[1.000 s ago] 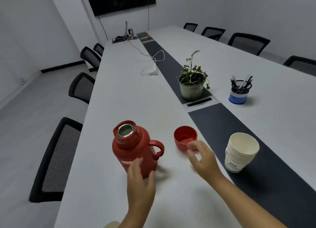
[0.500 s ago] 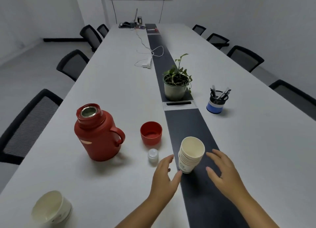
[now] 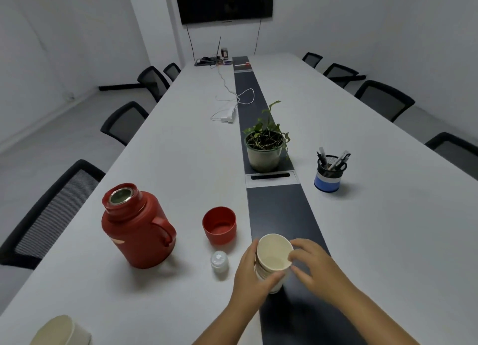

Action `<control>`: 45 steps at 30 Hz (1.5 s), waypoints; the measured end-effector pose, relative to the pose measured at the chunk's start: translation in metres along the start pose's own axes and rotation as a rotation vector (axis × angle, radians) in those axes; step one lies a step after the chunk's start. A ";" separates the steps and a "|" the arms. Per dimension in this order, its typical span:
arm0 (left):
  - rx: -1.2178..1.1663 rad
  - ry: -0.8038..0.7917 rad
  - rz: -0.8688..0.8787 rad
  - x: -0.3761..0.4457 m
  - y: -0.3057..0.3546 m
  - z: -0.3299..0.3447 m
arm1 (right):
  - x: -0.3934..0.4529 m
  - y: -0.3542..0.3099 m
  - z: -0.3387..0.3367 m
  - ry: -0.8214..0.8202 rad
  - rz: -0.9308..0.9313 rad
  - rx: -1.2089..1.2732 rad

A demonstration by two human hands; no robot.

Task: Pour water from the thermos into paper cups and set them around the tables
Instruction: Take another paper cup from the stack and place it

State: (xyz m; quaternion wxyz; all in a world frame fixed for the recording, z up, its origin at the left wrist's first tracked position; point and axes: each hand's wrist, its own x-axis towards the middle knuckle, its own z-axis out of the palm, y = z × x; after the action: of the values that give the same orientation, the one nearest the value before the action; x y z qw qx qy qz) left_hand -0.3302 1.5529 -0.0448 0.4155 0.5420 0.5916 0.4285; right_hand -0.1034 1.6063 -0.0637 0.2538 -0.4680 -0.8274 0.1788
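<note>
On dark table strip, cream paper cup stack [image 3: 273, 260], empty, gripped by both hands

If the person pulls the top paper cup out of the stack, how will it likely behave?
The paper cup stack looks thin-walled, so the top cup probably flexes under the right hand. It seems empty, likely very light. Nested cups may cling, which is probably why the left hand grips the stack.
</note>
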 end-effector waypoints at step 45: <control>0.863 0.471 -0.400 -0.373 -0.278 -0.342 | -0.063 -0.343 0.263 -0.174 0.095 0.544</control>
State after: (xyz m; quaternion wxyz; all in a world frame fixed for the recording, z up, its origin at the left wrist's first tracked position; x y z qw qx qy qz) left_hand -0.7111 1.1486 -0.2029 0.0842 0.4293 0.8833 0.1685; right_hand -0.4651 1.3653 -0.1090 0.2892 -0.4041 -0.7449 0.4453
